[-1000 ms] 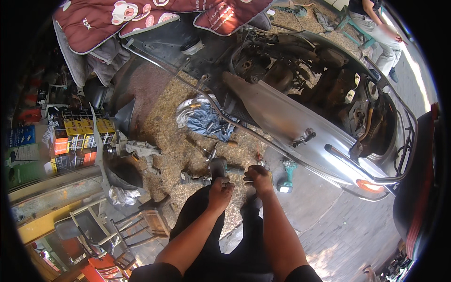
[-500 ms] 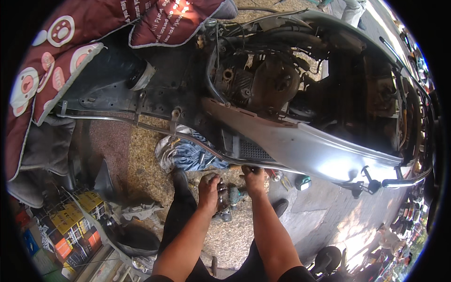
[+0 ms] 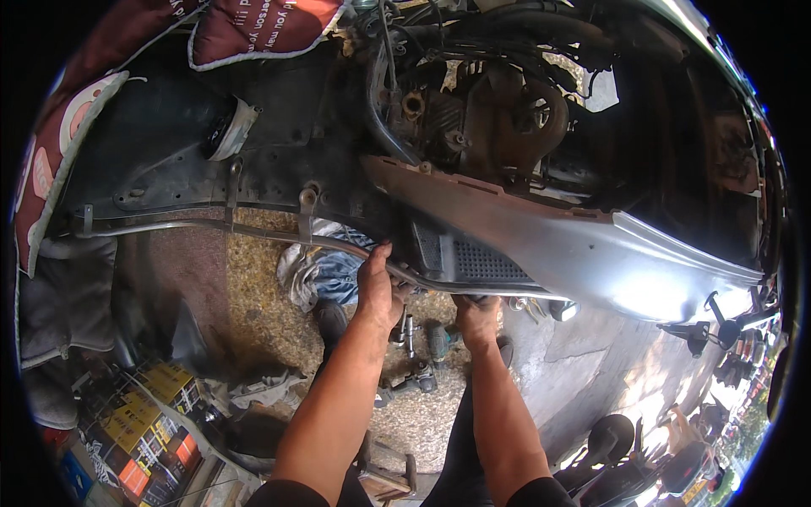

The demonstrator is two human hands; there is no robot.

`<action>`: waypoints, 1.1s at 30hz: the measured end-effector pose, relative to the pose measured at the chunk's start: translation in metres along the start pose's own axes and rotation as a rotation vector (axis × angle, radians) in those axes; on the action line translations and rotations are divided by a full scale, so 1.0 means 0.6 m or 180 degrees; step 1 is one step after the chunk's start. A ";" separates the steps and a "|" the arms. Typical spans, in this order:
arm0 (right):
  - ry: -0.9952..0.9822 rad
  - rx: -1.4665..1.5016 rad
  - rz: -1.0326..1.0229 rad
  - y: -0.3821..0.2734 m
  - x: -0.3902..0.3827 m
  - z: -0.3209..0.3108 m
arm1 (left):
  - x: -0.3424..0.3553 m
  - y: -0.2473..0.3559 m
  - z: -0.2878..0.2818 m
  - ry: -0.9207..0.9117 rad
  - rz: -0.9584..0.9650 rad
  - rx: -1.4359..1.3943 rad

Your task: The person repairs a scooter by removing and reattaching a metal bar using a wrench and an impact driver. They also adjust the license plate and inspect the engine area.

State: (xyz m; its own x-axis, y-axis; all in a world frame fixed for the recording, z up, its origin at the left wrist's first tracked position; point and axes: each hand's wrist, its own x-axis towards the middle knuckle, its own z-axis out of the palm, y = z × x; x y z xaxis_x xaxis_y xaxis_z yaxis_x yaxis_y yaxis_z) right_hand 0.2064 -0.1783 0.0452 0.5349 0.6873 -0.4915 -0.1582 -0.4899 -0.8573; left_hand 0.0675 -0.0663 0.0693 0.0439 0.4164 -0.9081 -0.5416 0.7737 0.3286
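Observation:
A partly stripped scooter lies before me, with a silver side panel (image 3: 549, 228) and a bent metal tube (image 3: 279, 236) along its near edge. My left hand (image 3: 377, 291) is at this tube, its thumb over the top and its fingers curled below, partly hidden. To its right, my right hand (image 3: 479, 321) reaches up under the panel's lower edge beside a ribbed black footrest (image 3: 490, 262). Its fingers are bent and their tips hidden, so what they hold does not show. Between my forearms, a teal and black power drill (image 3: 438, 345) lies on the ground beside a metal socket tool (image 3: 410, 336).
A bluish rag (image 3: 334, 283) lies under the tube. The bare engine (image 3: 498, 118) sits inside the frame. A maroon quilted cover (image 3: 262, 29) hangs at upper left. Stacked boxes (image 3: 156, 397) stand at lower left. A small stool (image 3: 389, 482) is by my legs.
My left hand has risen from above the drill to the metal tube. My right hand stays under the panel edge. The view has shifted closer to the scooter.

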 end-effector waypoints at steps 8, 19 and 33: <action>-0.0079 0.0241 0.1018 0.022 -0.021 -0.015 | 0.001 -0.010 0.004 -0.0106 0.0104 -0.0081; -0.0498 0.0968 0.1456 0.009 -0.075 -0.053 | 0.018 -0.014 0.004 0.0175 0.0005 -0.0024; -0.0382 0.0320 0.1233 0.047 -0.104 -0.081 | 0.015 -0.010 0.006 0.0003 -0.0028 -0.0100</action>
State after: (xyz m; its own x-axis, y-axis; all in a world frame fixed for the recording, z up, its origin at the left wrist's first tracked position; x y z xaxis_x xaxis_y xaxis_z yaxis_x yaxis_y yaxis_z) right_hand 0.2089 -0.2609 0.0588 0.3203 0.5230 -0.7899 -0.4120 -0.6739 -0.6133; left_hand 0.0741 -0.0656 0.0602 0.0480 0.4091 -0.9112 -0.5673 0.7620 0.3123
